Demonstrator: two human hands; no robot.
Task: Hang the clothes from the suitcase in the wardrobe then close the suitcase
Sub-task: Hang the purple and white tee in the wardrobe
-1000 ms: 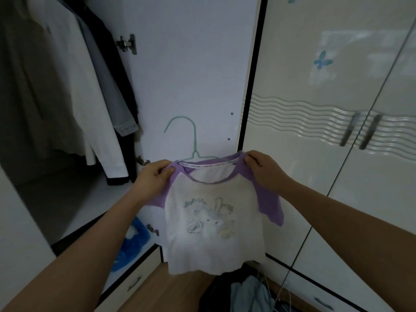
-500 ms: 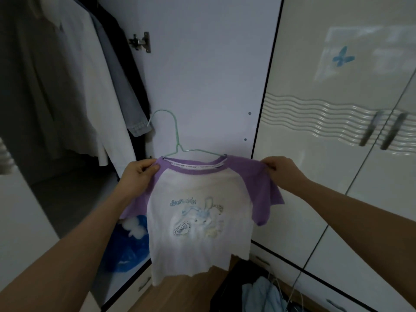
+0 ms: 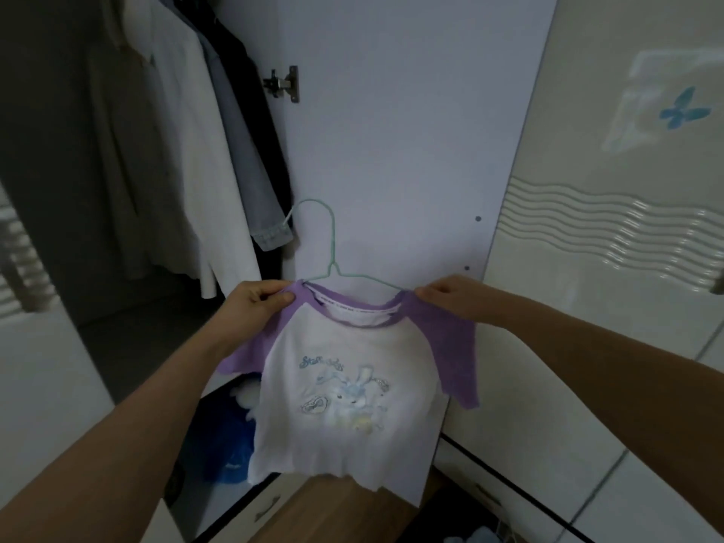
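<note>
We hold one small shirt (image 3: pixel 352 378), already on its single green hanger (image 3: pixel 332 244), in front of the open wardrobe (image 3: pixel 391 131). Our left hand (image 3: pixel 250 303) pinches the left shoulder and our right hand (image 3: pixel 450 297) pinches the right. It is not yet on the rail. About four garments (image 3: pixel 203 150) hang far left. More clothes seemingly wait below, and the suitcase is left to close.

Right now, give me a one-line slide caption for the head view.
Both hands, left and right, hold a shirt on a green hanger before the open wardrobe.
</note>
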